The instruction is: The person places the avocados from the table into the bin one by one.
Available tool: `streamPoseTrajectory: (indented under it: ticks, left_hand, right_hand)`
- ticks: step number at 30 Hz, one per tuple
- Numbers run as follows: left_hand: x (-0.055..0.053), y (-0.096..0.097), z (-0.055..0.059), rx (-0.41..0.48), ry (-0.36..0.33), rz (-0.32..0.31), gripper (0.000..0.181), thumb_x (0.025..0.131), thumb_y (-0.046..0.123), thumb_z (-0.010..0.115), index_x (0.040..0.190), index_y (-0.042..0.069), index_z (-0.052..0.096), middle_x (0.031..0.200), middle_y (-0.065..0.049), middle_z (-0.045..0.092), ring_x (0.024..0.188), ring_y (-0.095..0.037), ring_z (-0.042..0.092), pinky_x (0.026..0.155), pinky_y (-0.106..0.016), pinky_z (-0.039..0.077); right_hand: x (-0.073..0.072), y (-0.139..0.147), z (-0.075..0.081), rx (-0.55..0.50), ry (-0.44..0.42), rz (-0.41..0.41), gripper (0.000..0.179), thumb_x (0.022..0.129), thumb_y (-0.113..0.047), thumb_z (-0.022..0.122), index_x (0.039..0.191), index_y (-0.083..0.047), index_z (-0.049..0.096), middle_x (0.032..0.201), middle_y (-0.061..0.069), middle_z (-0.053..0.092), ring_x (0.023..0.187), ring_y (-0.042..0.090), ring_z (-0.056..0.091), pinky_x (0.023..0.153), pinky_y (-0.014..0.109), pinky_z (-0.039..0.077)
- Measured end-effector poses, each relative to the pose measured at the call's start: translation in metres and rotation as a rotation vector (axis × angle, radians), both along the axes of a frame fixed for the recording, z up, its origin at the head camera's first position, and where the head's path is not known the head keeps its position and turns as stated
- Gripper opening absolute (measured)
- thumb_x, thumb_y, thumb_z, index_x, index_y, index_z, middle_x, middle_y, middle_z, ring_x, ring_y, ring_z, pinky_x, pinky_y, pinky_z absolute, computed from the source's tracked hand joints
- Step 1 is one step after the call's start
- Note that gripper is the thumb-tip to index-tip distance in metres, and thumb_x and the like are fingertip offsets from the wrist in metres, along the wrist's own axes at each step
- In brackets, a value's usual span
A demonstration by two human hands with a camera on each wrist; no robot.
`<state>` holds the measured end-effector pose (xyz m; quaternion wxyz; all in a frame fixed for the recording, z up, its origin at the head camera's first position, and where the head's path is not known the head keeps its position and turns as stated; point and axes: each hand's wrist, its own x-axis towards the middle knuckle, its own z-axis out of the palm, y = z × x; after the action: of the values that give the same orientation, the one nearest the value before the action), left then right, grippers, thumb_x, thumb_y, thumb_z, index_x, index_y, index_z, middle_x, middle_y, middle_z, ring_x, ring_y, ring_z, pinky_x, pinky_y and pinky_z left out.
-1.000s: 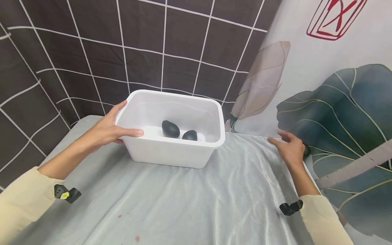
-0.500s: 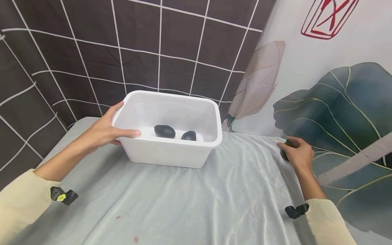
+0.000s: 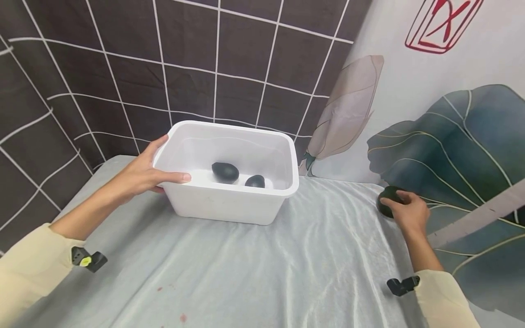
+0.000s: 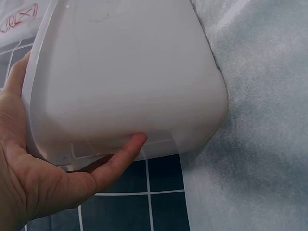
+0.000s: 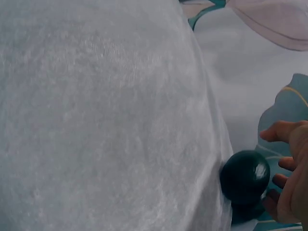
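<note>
My left hand (image 3: 141, 175) grips the left end of a white plastic tub (image 3: 225, 207), thumb over the front rim and fingers along the outer side. In the left wrist view, that hand (image 4: 53, 178) shows against the tub's outer wall (image 4: 130, 77). Inside lie two dark, smooth, egg-shaped things: one (image 3: 225, 172) on the left, the other (image 3: 256, 181) on the right. At the cloth's right edge sits a glossy dark green round thing (image 3: 384, 202). My right hand (image 3: 410, 212) is close by it, and in the right wrist view its fingers (image 5: 285, 182) are loosely bent beside it (image 5: 245, 175).
A pale blue-grey velvet cloth (image 3: 229, 273) covers the table. Behind the tub hangs a dark cloth with a white grid (image 3: 188, 86). On the right hangs a white cloth printed with large leaves (image 3: 451, 136).
My right hand has moved right and slightly down, and the dark round thing now shows at its left. Inside the tub, the left egg-shaped thing has turned slightly. My left hand keeps its grip.
</note>
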<state>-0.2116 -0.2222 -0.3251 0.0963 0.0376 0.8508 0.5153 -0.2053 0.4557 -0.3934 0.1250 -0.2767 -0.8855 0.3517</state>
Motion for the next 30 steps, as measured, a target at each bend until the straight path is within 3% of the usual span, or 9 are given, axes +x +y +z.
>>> streamPoseTrajectory:
  ticks: [6, 20, 30]
  left_hand:
    - [-0.001, 0.001, 0.000, -0.008, 0.003, 0.000, 0.135, 0.094, 0.038, 0.093, 0.183, 0.035, -0.009, 0.180, -0.025, 0.034, 0.152, -0.043, 0.051, 0.095, -0.055, 0.065]
    - [0.000, 0.002, 0.001, 0.001, 0.011, -0.001, 0.134, 0.094, 0.037, 0.092, 0.183, 0.034, -0.008, 0.180, -0.026, 0.034, 0.152, -0.043, 0.051, 0.093, -0.055, 0.066]
    - [0.001, 0.002, 0.001, 0.004, 0.015, 0.000, 0.134, 0.095, 0.036, 0.092, 0.183, 0.033, -0.008, 0.180, -0.027, 0.034, 0.152, -0.043, 0.051, 0.093, -0.055, 0.065]
  right_hand:
    - [-0.002, 0.005, -0.006, 0.025, -0.040, -0.023, 0.076, 0.104, -0.034, 0.078, 0.166, 0.001, 0.052, 0.169, 0.033, 0.050, 0.162, 0.052, 0.031, 0.133, 0.071, 0.028]
    - [-0.008, 0.009, -0.015, 0.069, -0.060, -0.006, 0.075, 0.102, -0.022, 0.078, 0.167, 0.002, 0.049, 0.167, 0.037, 0.050, 0.161, 0.057, 0.031, 0.130, 0.073, 0.029]
    - [-0.007, 0.008, -0.014, 0.099, -0.095, 0.026, 0.080, 0.102, -0.024, 0.077, 0.169, 0.005, 0.044, 0.173, 0.038, 0.040, 0.161, 0.058, 0.027, 0.128, 0.076, 0.031]
